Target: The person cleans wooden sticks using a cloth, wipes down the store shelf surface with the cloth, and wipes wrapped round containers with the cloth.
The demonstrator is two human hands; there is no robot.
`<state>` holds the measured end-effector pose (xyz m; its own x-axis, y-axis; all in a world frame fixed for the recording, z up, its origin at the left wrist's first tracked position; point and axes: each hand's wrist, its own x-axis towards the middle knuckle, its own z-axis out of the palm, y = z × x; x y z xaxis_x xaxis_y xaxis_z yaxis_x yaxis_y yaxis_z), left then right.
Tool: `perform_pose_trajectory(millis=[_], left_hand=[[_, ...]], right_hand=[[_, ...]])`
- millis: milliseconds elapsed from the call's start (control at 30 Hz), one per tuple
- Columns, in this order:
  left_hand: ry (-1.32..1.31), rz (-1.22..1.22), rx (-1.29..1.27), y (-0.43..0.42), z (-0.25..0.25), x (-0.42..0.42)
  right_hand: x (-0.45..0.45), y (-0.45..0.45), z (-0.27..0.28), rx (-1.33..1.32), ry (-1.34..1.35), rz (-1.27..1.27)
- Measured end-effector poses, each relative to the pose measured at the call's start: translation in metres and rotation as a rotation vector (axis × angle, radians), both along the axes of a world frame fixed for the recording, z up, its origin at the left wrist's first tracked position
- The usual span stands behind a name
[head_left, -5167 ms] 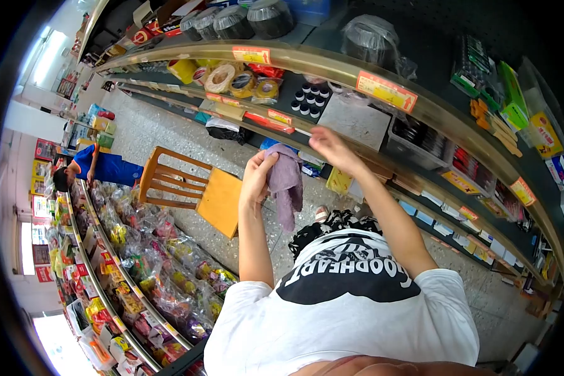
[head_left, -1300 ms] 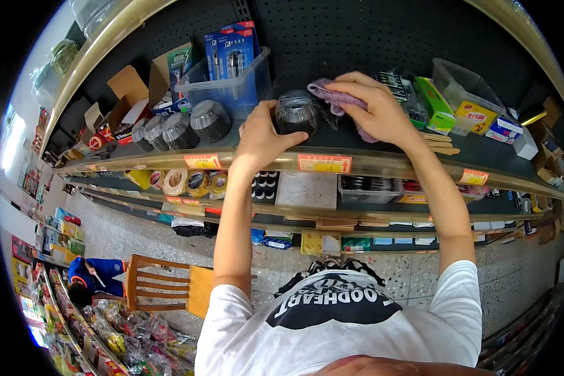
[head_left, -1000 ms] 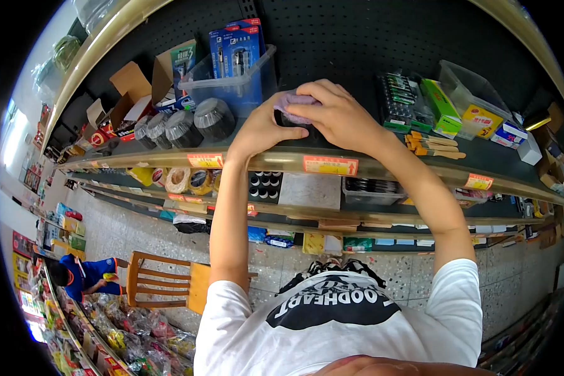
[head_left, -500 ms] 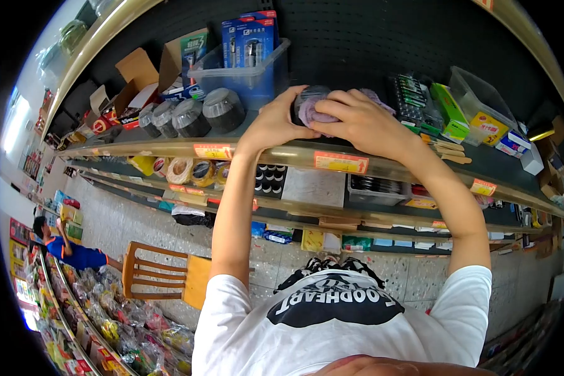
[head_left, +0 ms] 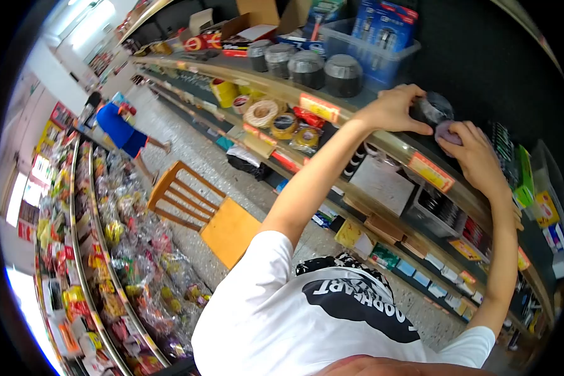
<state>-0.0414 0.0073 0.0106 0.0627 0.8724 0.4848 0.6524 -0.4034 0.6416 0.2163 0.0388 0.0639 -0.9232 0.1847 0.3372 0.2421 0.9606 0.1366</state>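
Observation:
A dark jar with a clear, plastic-looking top (head_left: 435, 108) stands on the upper shelf. My left hand (head_left: 395, 110) curves round its left side, thumb in front and fingers behind. Pinched in my right hand (head_left: 476, 153) is a purple cloth (head_left: 448, 132), close against the jar's front right side. The fingers partly cover the cloth. To the left, a row of several similar dark jars (head_left: 306, 69) sits along the same shelf.
A clear plastic bin (head_left: 395, 53) with blue packs stands behind my left hand. Battery packs and a green box (head_left: 524, 175) lie to the right. Tape rolls (head_left: 261, 113) fill the shelf below. A wooden chair (head_left: 232, 232) and a person in blue (head_left: 116, 125) are at left.
The view has turned, so the shelf now slants down to the right. My right hand and the cloth have shifted from the jar's top to its right side; my left hand stays at the jar.

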Motion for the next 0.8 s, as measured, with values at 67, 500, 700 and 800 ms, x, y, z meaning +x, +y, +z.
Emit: perform_pose_trajectory(millis=[67,500,700,800], left_hand=[[0.021,0.022,0.014,-0.003,0.003,0.002],[-0.271,0.217,0.147,-0.002,0.001,0.003],[-0.234,0.171,0.222,-0.005,0.008,0.009],[-0.156,-0.002,0.258,-0.003,0.006,0.009]], right_hand=[[-0.001,0.000,-0.002,-0.029,-0.008,-0.004],[0.022,0.013,0.013,-0.344,-0.003,-0.103],[0.012,0.005,0.022,-0.230,0.254,-0.047],[-0.003,0.005,0.015,-0.205,0.357,0.031]])
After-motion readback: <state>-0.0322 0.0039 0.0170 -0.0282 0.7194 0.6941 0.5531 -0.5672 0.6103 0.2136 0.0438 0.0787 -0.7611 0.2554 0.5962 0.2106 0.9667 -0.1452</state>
